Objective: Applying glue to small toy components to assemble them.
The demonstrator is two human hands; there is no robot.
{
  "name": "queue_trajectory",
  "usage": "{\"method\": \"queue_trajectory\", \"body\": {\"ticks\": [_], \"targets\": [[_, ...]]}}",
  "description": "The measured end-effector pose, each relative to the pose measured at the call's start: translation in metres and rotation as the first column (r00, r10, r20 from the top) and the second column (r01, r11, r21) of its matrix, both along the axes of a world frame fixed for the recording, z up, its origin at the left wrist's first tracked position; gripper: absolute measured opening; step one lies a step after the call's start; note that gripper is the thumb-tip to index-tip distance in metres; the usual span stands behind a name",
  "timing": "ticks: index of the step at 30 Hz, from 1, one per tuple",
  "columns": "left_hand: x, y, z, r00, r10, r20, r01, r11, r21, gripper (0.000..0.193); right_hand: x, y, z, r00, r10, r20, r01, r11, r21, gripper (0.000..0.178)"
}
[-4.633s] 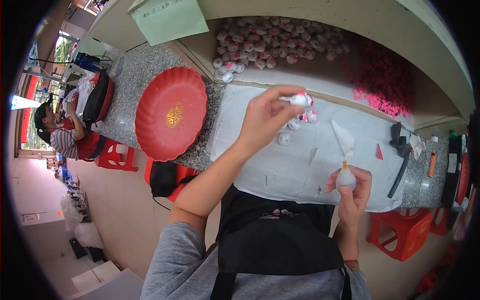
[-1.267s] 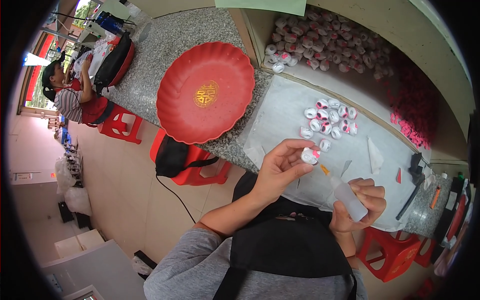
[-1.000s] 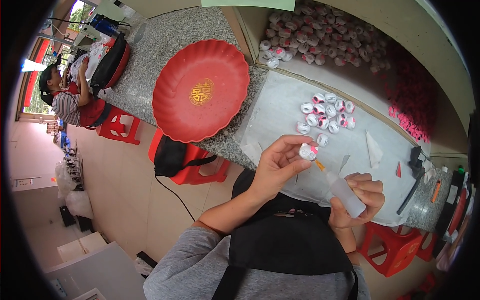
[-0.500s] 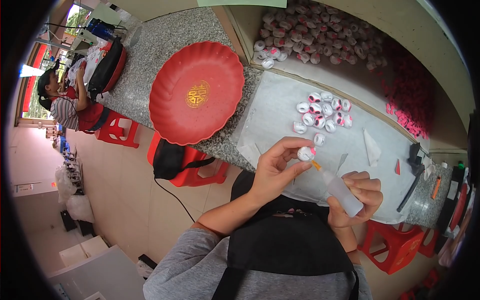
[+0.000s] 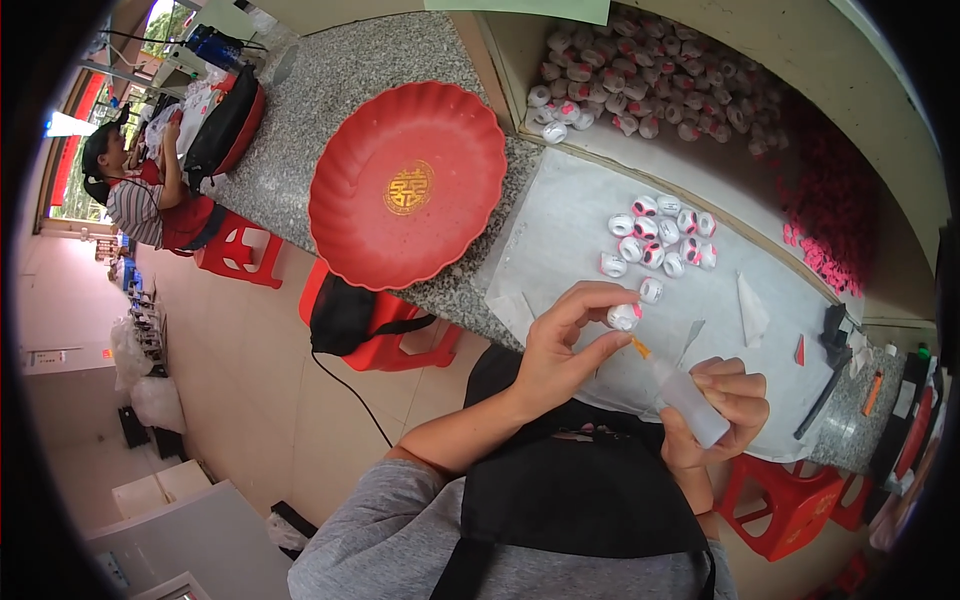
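Note:
Between the thumb and fingers of my left hand [image 5: 568,345] is a small round white piece [image 5: 623,317] with a pink patch on its side. My right hand [image 5: 722,405] is wrapped round a translucent squeeze bottle [image 5: 690,400], tilted so that its orange tip [image 5: 641,346] points at the white piece, close below it. Whether tip and piece touch, I cannot tell. Just beyond my left hand, a cluster of similar white pieces [image 5: 668,231], some with pink and black marks, rests on a pale sheet [image 5: 560,215].
A red scalloped tray [image 5: 340,190] stands on the speckled counter at left. Behind the sheet, a bin holds heaped white pieces [image 5: 650,80] and small pink bits [image 5: 825,225]. Red stools [image 5: 400,350] stand below the counter. Another person [image 5: 140,185] sits at far left.
The whole view has shifted slightly, so the counter and its things appear a little further right. Both hands keep their grip, with the bottle tip still close to the white piece.

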State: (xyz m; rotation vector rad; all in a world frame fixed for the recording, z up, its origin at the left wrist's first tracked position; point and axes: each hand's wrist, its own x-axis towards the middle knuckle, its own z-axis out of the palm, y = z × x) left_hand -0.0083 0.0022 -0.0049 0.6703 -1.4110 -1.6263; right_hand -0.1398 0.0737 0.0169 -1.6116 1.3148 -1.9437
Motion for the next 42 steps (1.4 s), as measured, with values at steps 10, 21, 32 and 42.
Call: {"method": "queue_trajectory", "body": {"ticks": [10,21,32,42], "targets": [[0.0022,0.0015,0.0012,1.0,0.001,0.0,-0.001,1.0,0.009,0.032,0.003,-0.0003,0.001,0.999,-0.047,-0.006,0.047,0.999,-0.007,0.033],[0.0036,0.0017,0.0065,0.986,-0.068,-0.155,0.117,0.935,0.336,0.034,0.0018,0.0,0.0009,0.983,-0.036,0.182,0.041,0.999,-0.022,0.039],[0.0028,0.0019,-0.0007,0.997,0.01,-0.071,-0.007,0.999,0.041,0.032,0.0023,0.0012,0.0,1.0,0.008,0.008,-0.009,1.0,0.012,0.038],[0.0035,0.0022,-0.0012,1.0,0.029,0.007,-0.029,0.999,-0.029,0.032,-0.0013,0.0016,0.0,0.998,0.065,-0.019,-0.064,0.998,0.023,0.044]]}}
